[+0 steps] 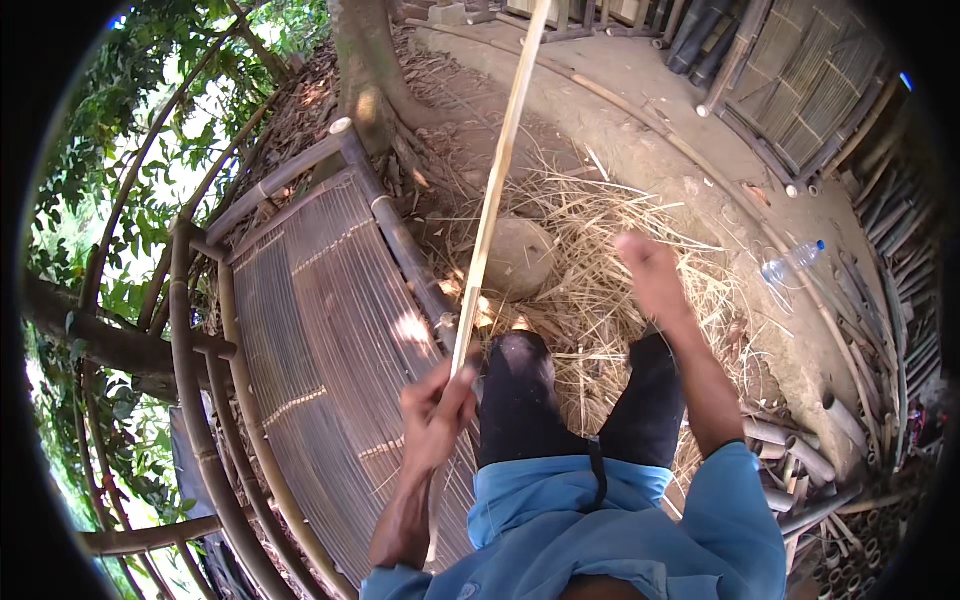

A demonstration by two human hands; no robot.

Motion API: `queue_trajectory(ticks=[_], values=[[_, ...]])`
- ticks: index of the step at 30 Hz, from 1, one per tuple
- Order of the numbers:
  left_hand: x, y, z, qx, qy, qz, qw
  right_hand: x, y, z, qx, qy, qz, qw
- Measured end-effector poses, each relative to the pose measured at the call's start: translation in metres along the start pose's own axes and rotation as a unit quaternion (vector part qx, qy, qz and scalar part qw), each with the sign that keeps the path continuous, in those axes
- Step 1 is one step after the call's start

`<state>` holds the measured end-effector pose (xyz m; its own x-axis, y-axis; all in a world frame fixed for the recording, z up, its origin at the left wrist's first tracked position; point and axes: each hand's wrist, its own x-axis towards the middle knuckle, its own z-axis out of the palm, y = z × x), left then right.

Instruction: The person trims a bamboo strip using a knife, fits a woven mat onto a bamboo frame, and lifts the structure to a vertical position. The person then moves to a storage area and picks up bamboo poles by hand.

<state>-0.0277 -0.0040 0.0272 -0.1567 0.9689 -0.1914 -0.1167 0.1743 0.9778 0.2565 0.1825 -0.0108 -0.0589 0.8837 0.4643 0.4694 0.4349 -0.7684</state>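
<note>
My left hand (pixel 436 412) is closed round a long, pale bamboo strip (pixel 492 195). The strip slants up and away past the top of the head view, and its lower end runs down beside my left forearm. Out to the right, my right hand (pixel 652 275) is raised above a heap of thin bamboo shavings (pixel 590 300), apart from the strip. Its fingers look curled in and slightly blurred; whatever they may hold is hidden. Between my knees and the tree, a round, flat-topped block (pixel 517 258) stands among the shavings.
A slatted bamboo bench (pixel 330 300) with a pole railing (pixel 190 350) lies along my left. Beyond it rises a tree trunk (pixel 370 60). To the right are a clear plastic bottle (pixel 793 262), a long pole (pixel 690 150) on the ground and stacked cut bamboo (pixel 800 455).
</note>
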Motion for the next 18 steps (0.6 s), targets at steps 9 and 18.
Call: queue_trajectory(ticks=[9, 18], values=[[0.014, -0.006, 0.027, -0.051, -0.027, -0.024, 0.998, -0.035, -0.093, 0.017, -0.200, -0.263, -0.119, 0.936], [-0.032, -0.037, 0.014, -0.035, -0.071, -0.083, 0.993, -0.056, -0.080, 0.004, -0.267, -0.272, -0.144, 0.913]])
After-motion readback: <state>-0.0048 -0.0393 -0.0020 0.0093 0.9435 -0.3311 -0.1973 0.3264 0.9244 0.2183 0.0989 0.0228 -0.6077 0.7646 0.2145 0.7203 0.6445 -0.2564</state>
